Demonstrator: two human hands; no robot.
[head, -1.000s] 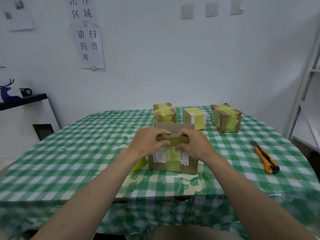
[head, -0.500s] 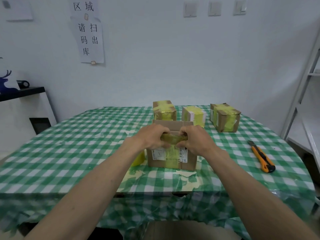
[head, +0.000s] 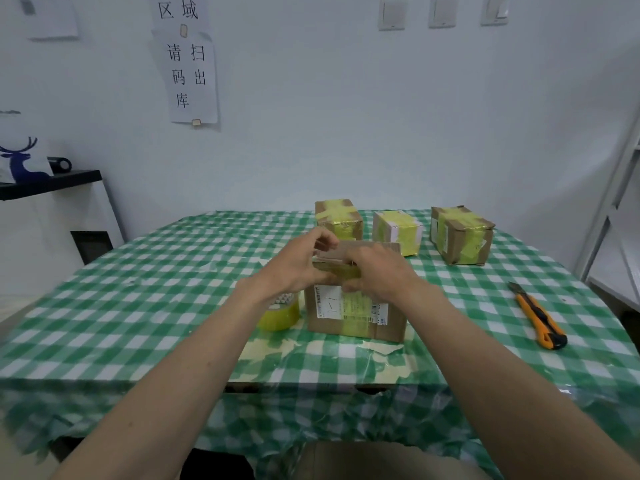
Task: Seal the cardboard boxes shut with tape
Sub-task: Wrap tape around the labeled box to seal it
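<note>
Cardboard box sits near the surface's front edge, yellow tape roll just beside it. Both hands, left and right, curl over its top front edge, fingers gripping the flaps.

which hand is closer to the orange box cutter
Right. The right hand rests on the open cardboard box, on the side toward the box cutter; the left hand is on the box's far side from it.
</note>
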